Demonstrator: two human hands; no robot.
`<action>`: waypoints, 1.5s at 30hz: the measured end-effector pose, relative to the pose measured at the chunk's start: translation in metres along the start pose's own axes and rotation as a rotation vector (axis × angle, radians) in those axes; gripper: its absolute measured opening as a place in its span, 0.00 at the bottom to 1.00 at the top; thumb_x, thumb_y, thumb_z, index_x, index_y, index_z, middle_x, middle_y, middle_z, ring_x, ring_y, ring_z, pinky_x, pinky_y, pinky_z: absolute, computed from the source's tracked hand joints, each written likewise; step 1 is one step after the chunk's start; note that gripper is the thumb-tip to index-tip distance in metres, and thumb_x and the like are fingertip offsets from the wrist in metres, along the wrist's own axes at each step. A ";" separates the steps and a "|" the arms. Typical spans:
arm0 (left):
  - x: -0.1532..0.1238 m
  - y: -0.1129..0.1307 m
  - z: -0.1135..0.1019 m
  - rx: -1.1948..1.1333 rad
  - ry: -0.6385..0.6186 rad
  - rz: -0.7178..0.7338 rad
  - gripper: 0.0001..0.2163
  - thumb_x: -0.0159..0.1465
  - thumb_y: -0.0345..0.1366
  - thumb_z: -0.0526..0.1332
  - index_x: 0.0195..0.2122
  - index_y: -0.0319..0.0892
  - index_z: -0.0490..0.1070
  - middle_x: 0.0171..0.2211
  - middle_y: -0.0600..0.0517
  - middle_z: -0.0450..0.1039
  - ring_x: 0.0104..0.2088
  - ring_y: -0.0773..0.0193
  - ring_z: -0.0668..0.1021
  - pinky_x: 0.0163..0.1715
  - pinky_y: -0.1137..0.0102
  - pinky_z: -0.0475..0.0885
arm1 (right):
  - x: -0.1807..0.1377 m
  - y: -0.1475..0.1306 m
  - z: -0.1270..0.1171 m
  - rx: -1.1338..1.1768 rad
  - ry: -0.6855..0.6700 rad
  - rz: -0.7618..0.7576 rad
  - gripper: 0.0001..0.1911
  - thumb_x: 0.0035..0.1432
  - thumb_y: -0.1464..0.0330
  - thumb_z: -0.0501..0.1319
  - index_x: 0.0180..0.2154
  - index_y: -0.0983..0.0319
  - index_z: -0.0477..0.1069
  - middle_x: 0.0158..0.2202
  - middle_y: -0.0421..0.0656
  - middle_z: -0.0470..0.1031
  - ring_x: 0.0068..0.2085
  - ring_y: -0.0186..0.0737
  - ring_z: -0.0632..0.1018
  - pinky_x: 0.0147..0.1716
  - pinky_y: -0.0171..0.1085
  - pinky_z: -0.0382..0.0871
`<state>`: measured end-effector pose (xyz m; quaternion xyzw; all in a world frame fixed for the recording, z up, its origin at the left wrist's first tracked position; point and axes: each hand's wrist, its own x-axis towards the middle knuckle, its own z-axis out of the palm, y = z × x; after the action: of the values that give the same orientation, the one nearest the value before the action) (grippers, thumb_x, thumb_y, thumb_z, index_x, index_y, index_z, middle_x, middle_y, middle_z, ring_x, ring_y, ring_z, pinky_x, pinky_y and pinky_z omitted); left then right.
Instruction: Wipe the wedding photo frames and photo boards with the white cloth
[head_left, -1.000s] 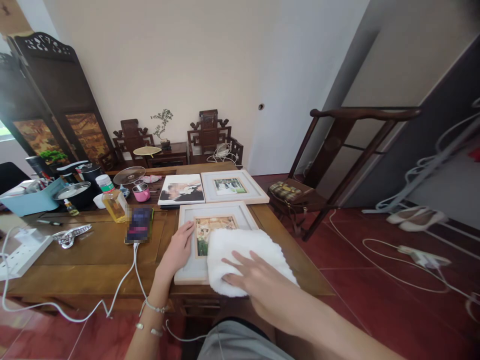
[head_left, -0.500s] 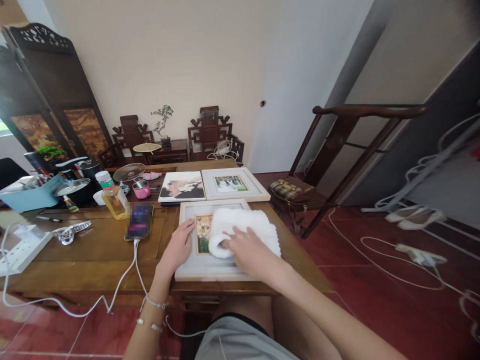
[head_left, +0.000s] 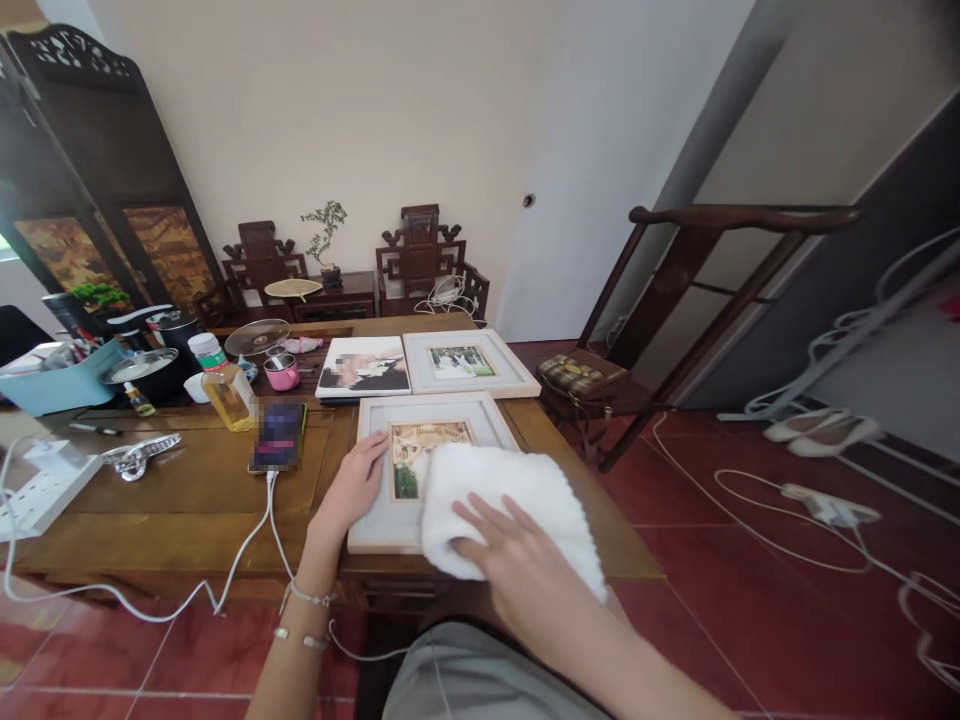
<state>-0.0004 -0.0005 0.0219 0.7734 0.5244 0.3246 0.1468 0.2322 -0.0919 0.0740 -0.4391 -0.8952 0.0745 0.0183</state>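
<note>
1. Cloth (head_left: 525, 480), white and fluffy with a folded left edge, covers the lower right of a framed photo (head_left: 409, 465) and runs past its border, just below the centre of the view.
2. Right hand (head_left: 510, 540) lies palm down on this cloth, fingers spread; whether the thumb grips the fold cannot be told.
3. Left hand (head_left: 360, 480) rests on the photo's left border, fingers nearly together; its thumb is not clear, so whether it pinches the edge cannot be told.
4. Wiping looks to be under way and unfinished, judging by the cloth on the glazed face. The left and top are uncovered, but which parts are clean does not show.
5. Beyond it, a second framed photo (head_left: 461, 362) and a stacked canvas print (head_left: 367, 365) lie flat on the wooden counter (head_left: 240, 500), untouched by either hand; whether they have been wiped cannot be told.
6. Smartphone (head_left: 277, 435) and oil bottle (head_left: 225, 385) stand apart, left of centre.
</note>
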 end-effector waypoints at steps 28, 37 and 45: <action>-0.001 0.015 -0.009 -0.317 0.110 -0.172 0.25 0.68 0.46 0.42 0.57 0.37 0.64 0.62 0.45 0.59 0.63 0.61 0.61 0.63 0.63 0.52 | 0.100 -0.025 0.005 -0.052 0.027 -0.100 0.28 0.51 0.80 0.53 0.55 0.67 0.65 0.66 0.54 0.50 0.64 0.66 0.50 0.55 0.68 0.48; -0.003 0.011 -0.001 -0.076 0.028 -0.074 0.23 0.69 0.45 0.42 0.60 0.39 0.60 0.61 0.45 0.60 0.62 0.61 0.62 0.63 0.62 0.54 | 0.049 -0.008 -0.014 0.034 -0.092 -0.215 0.32 0.46 0.84 0.51 0.52 0.61 0.69 0.62 0.48 0.60 0.63 0.58 0.56 0.57 0.61 0.52; -0.005 0.003 0.003 0.100 -0.087 -0.025 0.22 0.67 0.41 0.49 0.61 0.42 0.58 0.63 0.44 0.56 0.65 0.56 0.56 0.61 0.55 0.55 | 0.050 0.066 -0.036 -0.065 -0.056 -0.025 0.36 0.43 0.86 0.50 0.53 0.59 0.68 0.54 0.52 0.70 0.57 0.49 0.68 0.53 0.47 0.61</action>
<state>0.0029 -0.0056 0.0194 0.7866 0.5426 0.2620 0.1347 0.2569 -0.0078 0.0982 -0.4258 -0.9028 0.0572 -0.0201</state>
